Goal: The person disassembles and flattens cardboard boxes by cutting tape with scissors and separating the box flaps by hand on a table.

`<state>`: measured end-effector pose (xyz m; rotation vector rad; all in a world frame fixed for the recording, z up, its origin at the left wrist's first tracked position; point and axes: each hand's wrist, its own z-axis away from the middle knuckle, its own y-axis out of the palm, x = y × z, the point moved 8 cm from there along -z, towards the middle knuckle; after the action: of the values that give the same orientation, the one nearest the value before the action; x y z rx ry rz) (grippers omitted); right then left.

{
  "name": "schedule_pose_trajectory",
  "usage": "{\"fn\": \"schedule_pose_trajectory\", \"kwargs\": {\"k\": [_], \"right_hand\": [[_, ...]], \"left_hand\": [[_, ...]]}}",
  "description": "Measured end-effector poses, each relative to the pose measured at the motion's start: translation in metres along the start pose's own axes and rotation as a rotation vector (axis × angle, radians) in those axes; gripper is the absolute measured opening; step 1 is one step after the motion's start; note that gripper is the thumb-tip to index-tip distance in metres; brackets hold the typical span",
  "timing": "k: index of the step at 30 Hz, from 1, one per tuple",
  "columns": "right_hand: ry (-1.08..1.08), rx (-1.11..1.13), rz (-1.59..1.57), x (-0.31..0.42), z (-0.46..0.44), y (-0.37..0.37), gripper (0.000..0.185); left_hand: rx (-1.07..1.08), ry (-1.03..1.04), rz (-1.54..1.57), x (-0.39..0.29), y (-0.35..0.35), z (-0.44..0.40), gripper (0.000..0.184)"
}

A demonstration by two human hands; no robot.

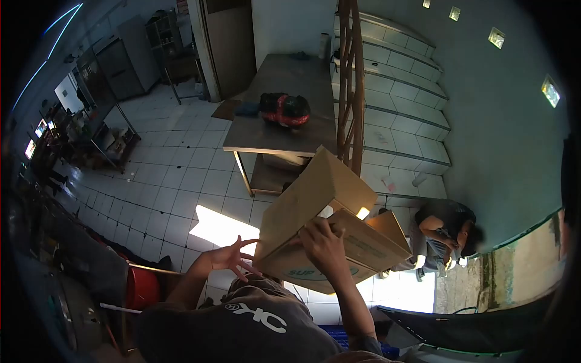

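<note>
A brown cardboard box (302,199) is held up in front of my chest, tilted, with flaps standing open. Its near side has green printing that begins "SUP". My right hand (324,245) is closed over the upper edge of this side, fingers bent around the cardboard. Something whitish shows in the gap behind my knuckles, too little of it to name. To the left, my left hand (236,257) is open with fingers spread, close to the box's left corner; whether the fingertips touch it I cannot tell.
A metal table (278,142) beyond the box bears a black-and-red bundle (284,111). Tiled stairs (393,115) with a wooden railing (351,85) rise behind. At right a person (445,230) crouches near the wall. A red bucket (141,287) stands at lower left.
</note>
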<state>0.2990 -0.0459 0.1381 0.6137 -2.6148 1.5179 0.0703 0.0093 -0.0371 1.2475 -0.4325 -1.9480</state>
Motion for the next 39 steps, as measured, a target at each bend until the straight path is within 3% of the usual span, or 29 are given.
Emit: {"fn": "schedule_pose_trajectory", "kwargs": {"k": [2,3,5,6,11,18,20,22,23,27,29,31,32,33,36,39], "right_hand": [[-0.109,-0.049,0.175,0.028,-0.025,0.013,0.015],[-0.091,0.166,0.194,0.023,-0.016,0.019,0.015],[-0.224,0.179,0.301,0.041,-0.072,0.054,0.026],[-0.261,0.067,0.28,0.045,-0.114,0.063,0.023],[-0.359,0.065,0.321,0.056,-0.2,0.121,0.014],[-0.423,-0.059,0.355,-0.02,-0.296,0.271,0.01],[-0.484,-0.094,0.386,-0.041,-0.318,0.297,0.013],[-0.438,0.006,0.464,-0.06,-0.328,0.33,0.014],[-0.39,0.11,0.526,-0.067,-0.331,0.345,0.015],[-0.376,0.002,0.489,-0.079,-0.334,0.317,0.015],[-0.403,0.16,0.507,-0.067,-0.318,0.317,0.013],[-0.399,0.119,0.536,-0.047,-0.316,0.291,0.012],[-0.415,0.061,0.571,-0.038,-0.313,0.285,0.012],[-0.441,0.065,0.569,-0.032,-0.303,0.289,0.012],[-0.411,0.125,0.538,-0.045,-0.282,0.342,0.02],[-0.172,0.221,0.583,-0.082,-0.271,0.401,0.03]], "left_hand": [[-0.177,0.031,-0.125,-0.011,-0.012,0.009,0.082],[-0.136,-0.091,-0.118,0.052,0.007,-0.023,0.088],[-0.173,-0.122,-0.34,-0.009,-0.026,-0.004,0.096],[-0.206,-0.111,-0.382,-0.05,-0.059,0.005,0.096],[-0.282,0.086,-0.282,-0.117,-0.133,0.013,0.107],[-0.48,0.298,-0.391,-0.138,-0.33,-0.112,0.106],[-0.452,0.482,-0.025,-0.164,-0.341,-0.143,0.105],[-0.457,0.569,0.105,-0.164,-0.368,-0.195,0.099],[-0.474,0.648,0.24,-0.161,-0.376,-0.207,0.093],[-0.437,0.759,0.449,-0.171,-0.329,-0.225,0.072],[-0.478,0.815,0.46,-0.174,-0.308,-0.219,0.059],[-0.602,0.737,0.565,-0.212,-0.266,-0.198,0.071],[-0.999,0.742,0.129,-0.222,-0.275,-0.178,0.071],[-1.112,0.734,0.073,-0.226,-0.277,-0.171,0.069],[-0.643,0.875,0.401,-0.238,-0.282,-0.209,0.064],[-0.263,0.867,0.575,-0.241,-0.281,-0.244,0.059]]}}
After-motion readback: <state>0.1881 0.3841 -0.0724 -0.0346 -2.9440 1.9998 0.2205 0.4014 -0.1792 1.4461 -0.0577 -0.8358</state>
